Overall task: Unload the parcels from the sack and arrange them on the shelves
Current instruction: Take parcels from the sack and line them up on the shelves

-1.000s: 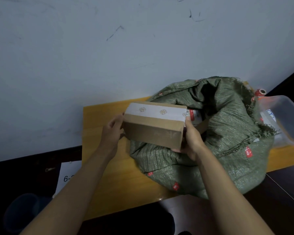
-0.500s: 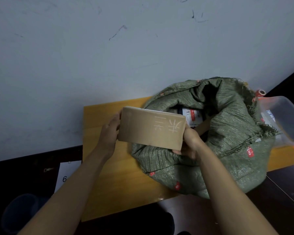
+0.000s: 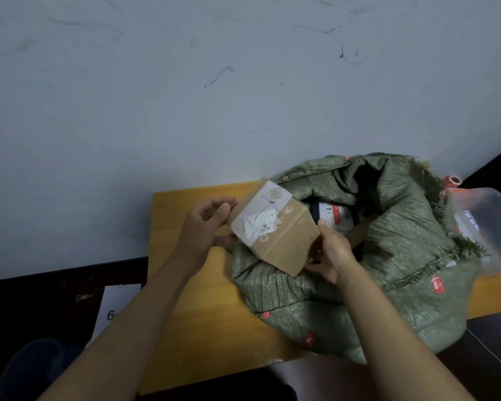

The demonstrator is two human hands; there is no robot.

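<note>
A brown cardboard parcel [image 3: 284, 238] with a white label on its upturned face hangs tilted over the left rim of a green woven sack [image 3: 411, 256]. My left hand [image 3: 206, 227] holds its left end, thumb underneath and fingers curled near the top edge. My right hand [image 3: 330, 250] grips the lower right corner. Inside the sack's open mouth lies another parcel [image 3: 334, 215], white with red and dark markings. The sack sits on a wooden board [image 3: 191, 314].
A clear plastic bin [image 3: 492, 224] with an orange edge stands right of the sack. A red-and-white tape roll [image 3: 451, 180] sits behind it. A grey wall rises behind the board. A paper sign [image 3: 113, 311] marked "6-" hangs on the dark frame at lower left.
The parcel has been turned in both hands: its plain printed side faced me before, and now the labelled face is up and the box is tilted diagonally. My left fingers have loosened.
</note>
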